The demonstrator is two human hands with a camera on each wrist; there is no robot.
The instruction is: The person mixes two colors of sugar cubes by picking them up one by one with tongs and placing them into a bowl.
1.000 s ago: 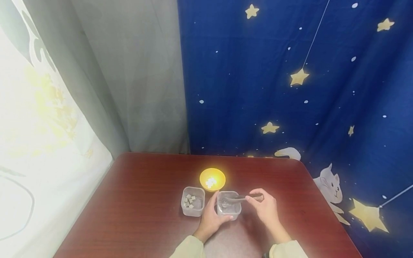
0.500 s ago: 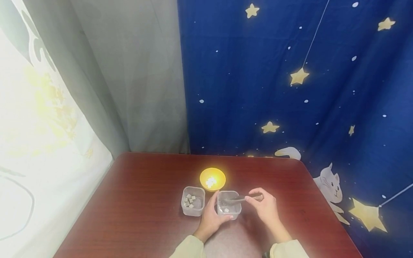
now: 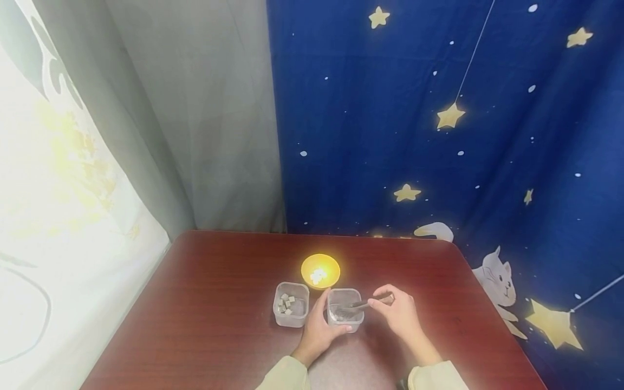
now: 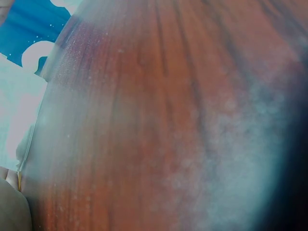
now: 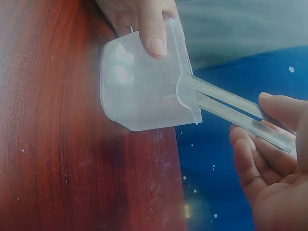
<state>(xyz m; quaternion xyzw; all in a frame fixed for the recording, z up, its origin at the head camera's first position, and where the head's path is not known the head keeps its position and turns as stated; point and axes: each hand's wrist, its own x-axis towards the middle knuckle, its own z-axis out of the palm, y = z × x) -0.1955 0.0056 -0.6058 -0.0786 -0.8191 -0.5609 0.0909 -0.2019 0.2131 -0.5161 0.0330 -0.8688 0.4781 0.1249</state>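
My left hand (image 3: 318, 329) grips a clear square plastic container (image 3: 352, 326), its thumb along the near wall and its fingers at the left side. In the right wrist view that left thumb presses on the container's wall (image 5: 144, 91). My right hand (image 3: 401, 314) holds a pair of metal tongs (image 5: 231, 105) between thumb and fingers. The tongs slant down to the left, their tips inside the container. Whether the tips pinch something is too blurred to tell. The left wrist view shows mostly bare tabletop, with the container (image 4: 17, 110) at its left edge.
A second clear container (image 3: 291, 320) with several small pale cubes (image 3: 285, 302) stands left of my left hand. Behind the containers sits a yellow bowl (image 3: 331, 265) with white pieces (image 3: 318, 276). All stand on a dark red wooden table (image 3: 234, 271) backed by curtains.
The tongs' tips have sunk toward the near side of the held container. White pieces visible there half a second ago are now hard to make out. My left hand stays put.
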